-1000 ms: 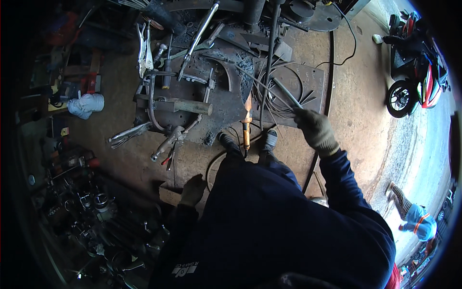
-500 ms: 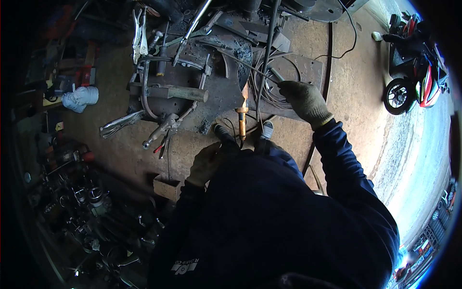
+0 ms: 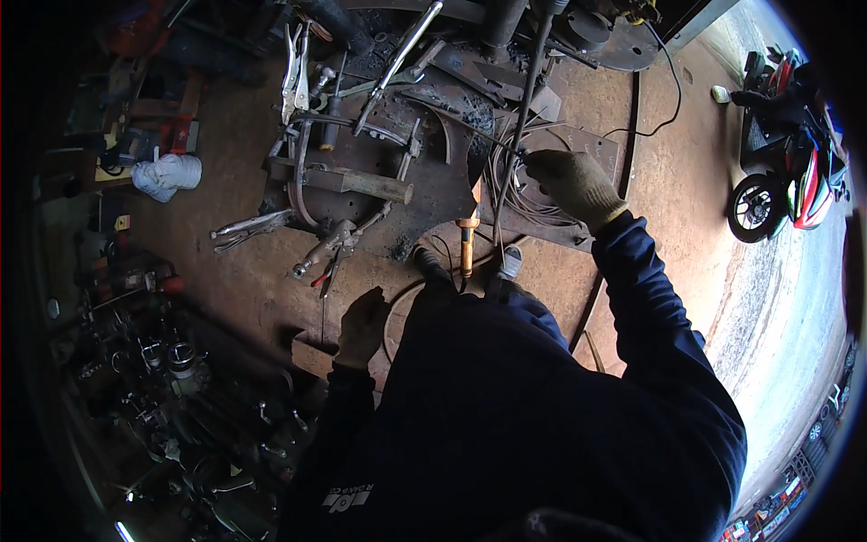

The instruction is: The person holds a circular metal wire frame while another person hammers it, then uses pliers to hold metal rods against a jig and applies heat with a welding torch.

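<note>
One thin rod (image 3: 489, 137), right grip (image 3: 574, 185) closed around its end — best guided steadily; left grip (image 3: 362, 329) too shadowed to tell.

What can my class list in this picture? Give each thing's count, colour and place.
Motorcycle: one, red and black, upper right
White cloth: one bundle, left
Metal clutter: too dark to count, lower left
Metal plates: at least two, dark, upper centre
Short bar: one, grey-brown, left plate
Pliers: at least one, silver, upper left
Wire coil: one, dark, right plate
Thin rod: one, grey, ending near right hand
Orange-handled tool: one, between shoes
Shoes: two, greyish, below plates
Jacket: one, navy, lower centre
Right hand: one, beige glove, over right plate
Left hand: one, shadowed glove, lower left
</note>
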Tool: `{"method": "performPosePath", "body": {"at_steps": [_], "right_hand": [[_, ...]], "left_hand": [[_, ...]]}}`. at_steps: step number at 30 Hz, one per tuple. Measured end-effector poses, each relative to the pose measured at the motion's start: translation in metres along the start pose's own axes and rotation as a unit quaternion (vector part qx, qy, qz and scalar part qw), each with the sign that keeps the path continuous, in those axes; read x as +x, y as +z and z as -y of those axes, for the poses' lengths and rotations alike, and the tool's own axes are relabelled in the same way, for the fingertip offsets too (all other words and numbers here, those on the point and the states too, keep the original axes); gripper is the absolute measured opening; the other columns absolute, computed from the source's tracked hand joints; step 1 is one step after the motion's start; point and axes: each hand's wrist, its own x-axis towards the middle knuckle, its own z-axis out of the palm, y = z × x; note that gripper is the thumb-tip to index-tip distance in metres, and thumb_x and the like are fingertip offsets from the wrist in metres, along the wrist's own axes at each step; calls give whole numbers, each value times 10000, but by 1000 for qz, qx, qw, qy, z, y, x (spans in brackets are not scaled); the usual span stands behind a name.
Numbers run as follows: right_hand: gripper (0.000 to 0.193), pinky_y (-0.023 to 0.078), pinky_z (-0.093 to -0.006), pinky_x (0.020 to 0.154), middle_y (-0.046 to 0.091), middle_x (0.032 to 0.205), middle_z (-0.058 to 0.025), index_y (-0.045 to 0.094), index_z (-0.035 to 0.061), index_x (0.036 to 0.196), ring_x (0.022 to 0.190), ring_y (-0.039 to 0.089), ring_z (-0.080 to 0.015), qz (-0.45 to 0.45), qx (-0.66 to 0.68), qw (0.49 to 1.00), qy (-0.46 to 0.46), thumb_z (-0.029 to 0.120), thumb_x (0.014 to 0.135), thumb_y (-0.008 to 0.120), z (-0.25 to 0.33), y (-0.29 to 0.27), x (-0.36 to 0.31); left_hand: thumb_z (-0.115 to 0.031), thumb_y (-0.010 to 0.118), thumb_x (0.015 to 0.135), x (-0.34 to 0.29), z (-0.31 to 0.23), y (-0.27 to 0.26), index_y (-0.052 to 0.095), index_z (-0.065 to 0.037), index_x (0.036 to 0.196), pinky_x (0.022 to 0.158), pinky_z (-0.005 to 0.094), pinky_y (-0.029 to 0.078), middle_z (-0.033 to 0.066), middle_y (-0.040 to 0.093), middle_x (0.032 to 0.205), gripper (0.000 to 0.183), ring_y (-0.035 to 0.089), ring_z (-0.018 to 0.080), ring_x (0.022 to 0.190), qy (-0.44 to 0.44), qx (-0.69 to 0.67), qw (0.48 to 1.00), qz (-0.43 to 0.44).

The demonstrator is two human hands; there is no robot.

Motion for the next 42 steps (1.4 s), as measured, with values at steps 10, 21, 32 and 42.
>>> {"method": "performPosePath", "body": {"at_steps": [10,21,32,42], "right_hand": [[346,541,-286,662,758,951,-61,716,27,1247,707,653,-112,110,111,977,147,276,1025,622,26,-33,18],[300,545,-282,659,760,977,-47,719,56,1270,741,666,-100,112,102,973,172,205,1026,628,34,-33,22],[285,565,-284,738,775,1023,-70,728,40,1246,799,685,-106,35,97,989,105,129,988,646,12,-17,17],[263,557,-293,786,782,989,-103,755,48,1199,829,688,-115,-10,54,995,85,139,959,698,19,-5,26]], "left_hand": [[-160,705,969,22,26,-38,660,14,1257,948,354,556,138,712,1205,339,699,250,1081,36,-21,996,-73],[-196,631,1015,88,30,-96,545,4,1399,1021,379,513,119,620,1326,441,630,233,1150,-75,-288,912,-283],[-218,609,1016,173,47,-120,555,9,1356,1043,442,503,178,590,1362,413,581,292,1250,-101,-320,862,-379],[-312,656,997,217,112,-122,581,-30,1347,977,411,511,118,633,1245,456,609,246,1113,23,-341,875,-342]]}}
